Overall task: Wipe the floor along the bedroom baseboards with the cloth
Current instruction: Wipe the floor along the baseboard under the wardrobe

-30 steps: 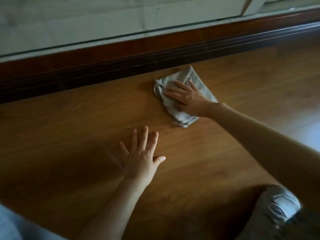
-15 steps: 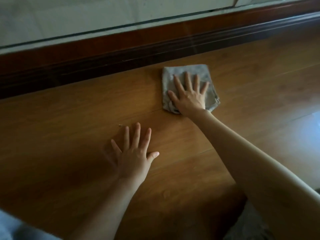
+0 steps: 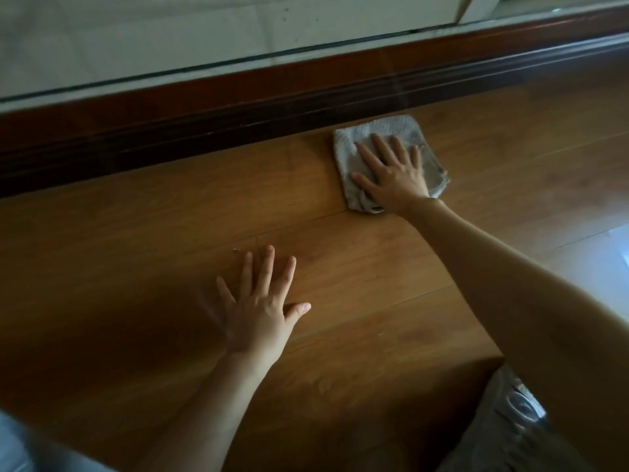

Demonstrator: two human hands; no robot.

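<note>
A folded grey cloth (image 3: 350,148) lies flat on the wooden floor (image 3: 136,233), just in front of the dark reddish baseboard (image 3: 238,107). My right hand (image 3: 391,172) presses down on it with straight, spread fingers pointing toward the baseboard. My left hand (image 3: 262,308) rests flat on the bare floor nearer to me, fingers spread, holding nothing. The cloth's far edge sits a short way from the baseboard's foot.
Above the baseboard runs a pale wall or panel (image 3: 170,39). A small crumb (image 3: 235,249) lies on the floor by my left fingertips. My knee in grey patterned fabric (image 3: 510,420) shows at bottom right, and a bright glare patch (image 3: 606,267) lies at right.
My right hand turned from a sideways hold to flat and straight on the cloth, and pushed it closer to the baseboard. The left hand stayed planted.
</note>
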